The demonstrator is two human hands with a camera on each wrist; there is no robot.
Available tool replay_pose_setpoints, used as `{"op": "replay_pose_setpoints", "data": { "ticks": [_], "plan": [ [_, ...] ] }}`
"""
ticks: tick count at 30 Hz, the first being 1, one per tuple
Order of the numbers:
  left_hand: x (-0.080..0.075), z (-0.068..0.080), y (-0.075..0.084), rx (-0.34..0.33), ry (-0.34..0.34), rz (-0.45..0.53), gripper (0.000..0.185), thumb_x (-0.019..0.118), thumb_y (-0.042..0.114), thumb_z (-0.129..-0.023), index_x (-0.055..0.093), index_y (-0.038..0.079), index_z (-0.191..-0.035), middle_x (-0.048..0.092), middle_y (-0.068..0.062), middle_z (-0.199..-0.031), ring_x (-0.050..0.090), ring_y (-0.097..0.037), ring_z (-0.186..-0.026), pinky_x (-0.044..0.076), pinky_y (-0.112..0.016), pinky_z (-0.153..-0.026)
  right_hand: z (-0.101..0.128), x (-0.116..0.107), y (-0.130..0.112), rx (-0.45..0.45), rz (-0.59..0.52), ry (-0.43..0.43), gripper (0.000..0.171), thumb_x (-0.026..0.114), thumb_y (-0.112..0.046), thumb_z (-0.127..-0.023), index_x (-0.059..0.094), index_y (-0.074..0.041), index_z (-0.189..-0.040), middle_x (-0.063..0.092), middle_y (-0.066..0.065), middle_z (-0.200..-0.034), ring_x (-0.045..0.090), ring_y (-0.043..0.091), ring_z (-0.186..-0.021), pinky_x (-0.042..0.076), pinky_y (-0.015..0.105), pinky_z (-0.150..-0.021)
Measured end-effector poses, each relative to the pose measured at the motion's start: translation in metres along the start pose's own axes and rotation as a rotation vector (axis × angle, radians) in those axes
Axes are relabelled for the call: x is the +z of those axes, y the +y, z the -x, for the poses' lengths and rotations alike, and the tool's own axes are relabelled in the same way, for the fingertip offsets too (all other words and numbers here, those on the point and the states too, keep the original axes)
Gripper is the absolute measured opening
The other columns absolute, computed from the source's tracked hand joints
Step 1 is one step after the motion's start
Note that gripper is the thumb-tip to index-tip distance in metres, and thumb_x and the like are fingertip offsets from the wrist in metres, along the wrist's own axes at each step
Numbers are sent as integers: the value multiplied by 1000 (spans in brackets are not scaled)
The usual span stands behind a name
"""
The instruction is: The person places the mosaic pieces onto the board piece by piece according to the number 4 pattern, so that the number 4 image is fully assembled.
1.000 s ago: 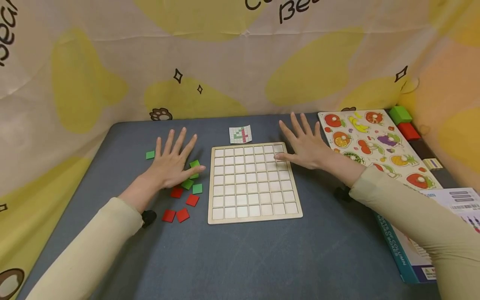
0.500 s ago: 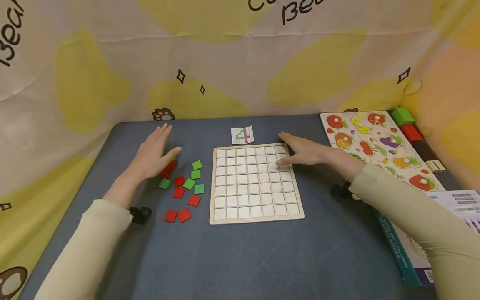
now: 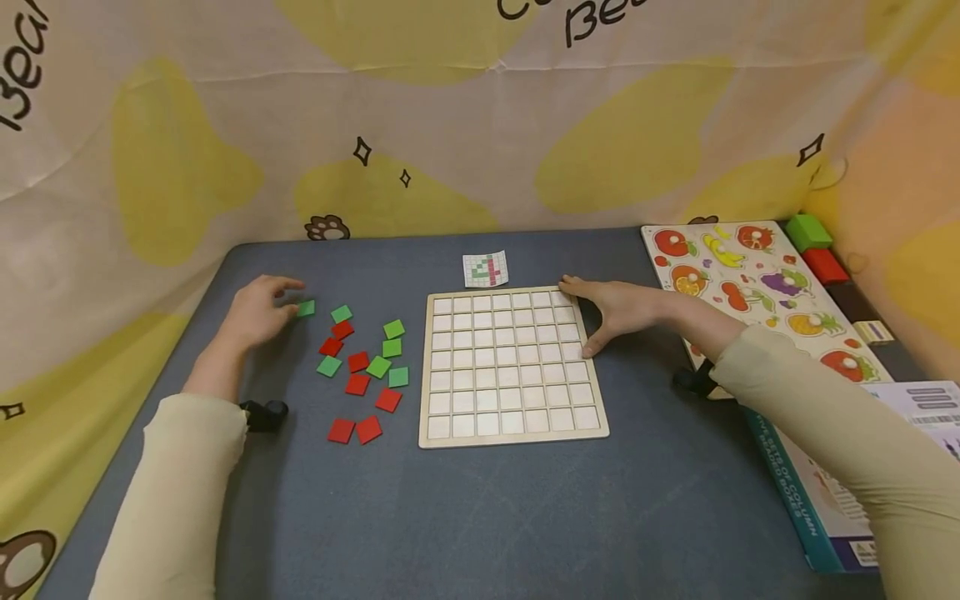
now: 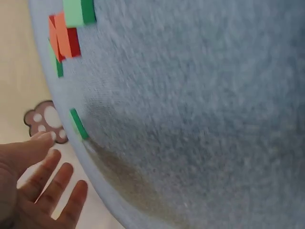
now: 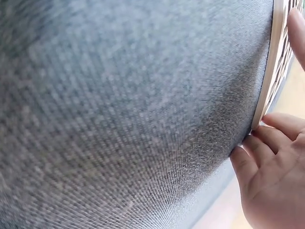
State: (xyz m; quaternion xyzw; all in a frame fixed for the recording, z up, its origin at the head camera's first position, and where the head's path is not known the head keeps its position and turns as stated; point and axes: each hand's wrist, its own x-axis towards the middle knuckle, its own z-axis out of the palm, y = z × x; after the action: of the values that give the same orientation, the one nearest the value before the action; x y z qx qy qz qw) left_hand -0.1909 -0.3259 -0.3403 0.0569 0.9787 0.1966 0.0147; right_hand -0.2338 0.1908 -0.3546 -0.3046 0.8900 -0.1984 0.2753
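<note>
My left hand [image 3: 258,312] reaches over the table's left side, its fingers bent and apart with nothing between them. Its fingertips are close to a green square tile [image 3: 306,308]; in the left wrist view that green tile [image 4: 79,124] lies beyond the thumb. Loose red tiles [image 3: 358,362] and green tiles [image 3: 378,367] are scattered between this hand and a wooden grid board [image 3: 512,442] with white squares. My right hand [image 3: 618,310] rests at the board's far right corner, thumb along the right rim. In the right wrist view, its fingertips [image 5: 238,155] meet the board's edge.
Behind the board lies a small pattern card [image 3: 485,270] with green and red squares. A fruit puzzle board [image 3: 750,292], a teal-and-white box [image 3: 817,500] and green and red blocks [image 3: 806,232] stand on the right. A patterned cloth [image 3: 450,108] hangs behind the table.
My left hand has moved left off the tiles, uncovering several, and its fingers have bent toward the far-left green tile. The right hand's spread fingers have come down to the board's corner and rim.
</note>
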Motion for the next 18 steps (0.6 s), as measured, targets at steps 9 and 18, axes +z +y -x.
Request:
{"op": "replay_pose_setpoints", "data": {
  "ticks": [9,18],
  "plan": [
    [6,-6,-10,15,-101,-83,40,63,11,-92,59,-8,-127,54,-36,-127,48,-50,-119,35,-63,-104,-1,2,1,1,12,7,120,87,-41,-71,12,-6,-159,3,17,-168,7,39,-155,16,59,-122],
    [17,-9,0,-117,39,12,27,70,11,-88,61,-8,-106,62,-30,-103,55,-41,-93,44,-48,-81,-1,2,2,9,20,6,120,87,-42,-71,13,-6,-159,4,17,-167,8,39,-155,16,60,-122]
  ]
}}
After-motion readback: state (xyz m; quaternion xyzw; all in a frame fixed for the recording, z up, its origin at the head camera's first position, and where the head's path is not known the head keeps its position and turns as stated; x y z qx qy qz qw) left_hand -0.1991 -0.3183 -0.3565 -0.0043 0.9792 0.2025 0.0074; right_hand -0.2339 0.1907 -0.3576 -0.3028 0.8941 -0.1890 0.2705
